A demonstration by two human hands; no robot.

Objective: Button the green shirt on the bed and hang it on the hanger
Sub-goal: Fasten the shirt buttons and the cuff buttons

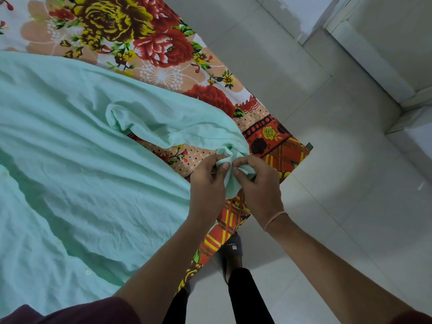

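Observation:
The pale green shirt [77, 160] lies spread and creased over the left and middle of the bed. One sleeve curls toward the bed's near right corner. My left hand [208, 185] and my right hand [257, 185] meet at that sleeve's cuff [230, 183], each pinching the fabric between thumb and fingers. The cuff is bunched between them, so any button there is hidden. A small clear button [87, 272] shows on the shirt's body at the lower left. No hanger is in view.
The bed carries a floral sheet [145, 43] of red and yellow roses with a plaid border [278, 148]. Its corner ends just right of my hands. Pale floor tiles [327, 183] lie beyond. My foot in a dark slipper [233, 251] stands by the bed's edge.

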